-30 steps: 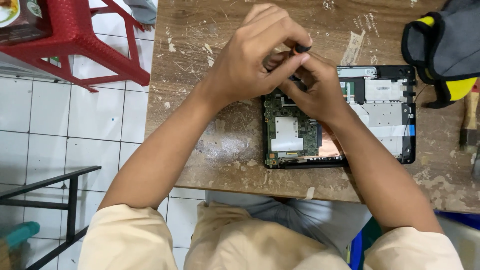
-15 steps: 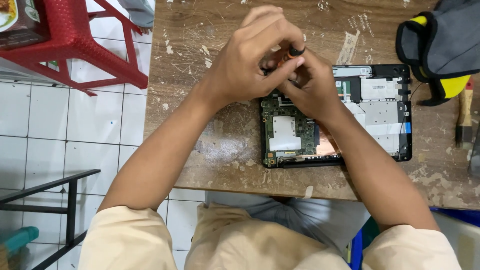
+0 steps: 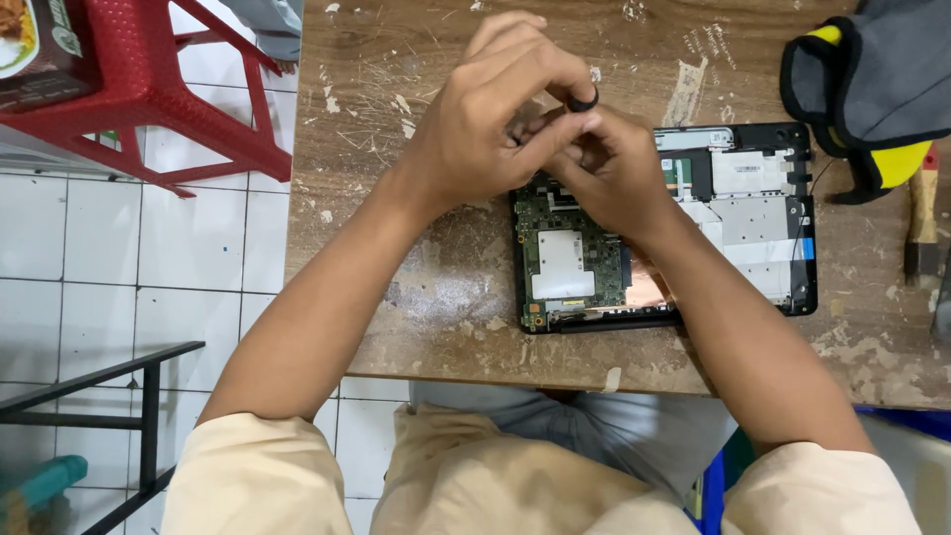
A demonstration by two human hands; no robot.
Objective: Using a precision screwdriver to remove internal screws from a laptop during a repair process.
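With back cover off and board [image 3: 575, 263] bare | left hand [image 3: 495, 119] pinches small black tool [image 3: 582, 100] | right hand [image 3: 614, 173] grip closed beside it, contents hidden | laptop [image 3: 753, 213] still open on worktop [image 3: 396, 198]

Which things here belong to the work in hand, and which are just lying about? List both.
In the work:
left hand
right hand
small black ring-shaped part pinched between them
opened device with green circuit board

Lying about:
grey and yellow bag
red plastic stool
wooden-handled tool
worn wooden table
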